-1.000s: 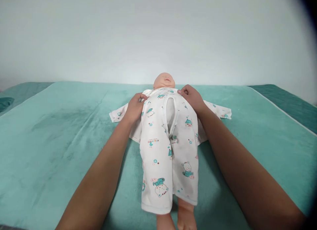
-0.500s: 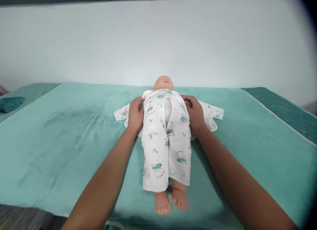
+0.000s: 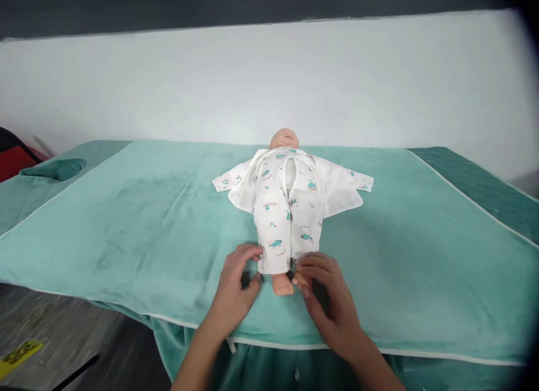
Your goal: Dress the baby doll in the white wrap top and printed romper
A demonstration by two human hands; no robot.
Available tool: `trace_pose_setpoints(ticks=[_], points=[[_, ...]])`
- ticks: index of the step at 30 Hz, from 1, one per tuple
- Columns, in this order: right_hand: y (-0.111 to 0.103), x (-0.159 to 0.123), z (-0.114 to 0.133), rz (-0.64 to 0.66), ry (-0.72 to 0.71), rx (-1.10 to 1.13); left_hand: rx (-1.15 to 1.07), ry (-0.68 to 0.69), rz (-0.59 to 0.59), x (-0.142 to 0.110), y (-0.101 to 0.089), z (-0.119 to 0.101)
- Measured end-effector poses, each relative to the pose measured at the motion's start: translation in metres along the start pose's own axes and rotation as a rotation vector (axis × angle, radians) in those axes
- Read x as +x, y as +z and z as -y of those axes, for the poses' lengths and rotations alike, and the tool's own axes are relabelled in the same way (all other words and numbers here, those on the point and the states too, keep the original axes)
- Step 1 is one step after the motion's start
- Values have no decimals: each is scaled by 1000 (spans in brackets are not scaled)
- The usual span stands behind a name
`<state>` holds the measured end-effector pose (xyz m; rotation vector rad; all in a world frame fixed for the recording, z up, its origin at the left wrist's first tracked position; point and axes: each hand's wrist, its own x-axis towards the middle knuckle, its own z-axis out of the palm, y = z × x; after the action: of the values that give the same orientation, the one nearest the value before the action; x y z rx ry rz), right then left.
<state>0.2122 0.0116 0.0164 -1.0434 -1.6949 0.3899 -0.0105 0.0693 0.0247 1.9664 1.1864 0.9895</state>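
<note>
The left hand (image 3: 231, 295), thumb and fingers parted, brushes the cuff of printed trousers (image 3: 273, 222) at lower center; the half-curled right hand (image 3: 342, 311) covers the other cuff and foot, its grip impossible to tell. Mid-frame, the doll (image 3: 284, 138) lies face-up on a teal cover (image 3: 168, 239), trousers apparently fully on. The jacket (image 3: 343, 194) spreads sleeves and flaps sideways, seemingly unfastened.

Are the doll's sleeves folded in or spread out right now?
Spread out: the sleeve at picture left and the sleeve at picture right stretch outward, away from the trousers, over the green sheet.
</note>
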Motion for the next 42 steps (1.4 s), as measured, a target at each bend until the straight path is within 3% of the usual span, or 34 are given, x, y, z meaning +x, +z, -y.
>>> trace_pose_setpoints(ticks=[3,7,10,15,21,29,34,39,42], points=[[11,-1,9,64,-57,-182,123,47,-4,-14,6,-7],[27,7,15,-12,-16,-468,201,153,-79,-16,16,-9],[34,19,18,-52,46,-564,174,181,-122,-15,22,-8],[28,30,27,-27,30,-489,-1,129,-150,-17,21,-13],[14,20,45,1,3,-317,-138,63,-147,-20,17,-20],[7,-3,36,89,17,-171,-239,-109,-205,-31,26,-6],[-1,-13,12,-106,255,-311,49,77,-207,-31,28,-22],[4,1,-8,-35,306,-501,325,297,-52,-12,30,-47],[2,10,-6,-35,303,-435,454,353,38,2,30,-58]])
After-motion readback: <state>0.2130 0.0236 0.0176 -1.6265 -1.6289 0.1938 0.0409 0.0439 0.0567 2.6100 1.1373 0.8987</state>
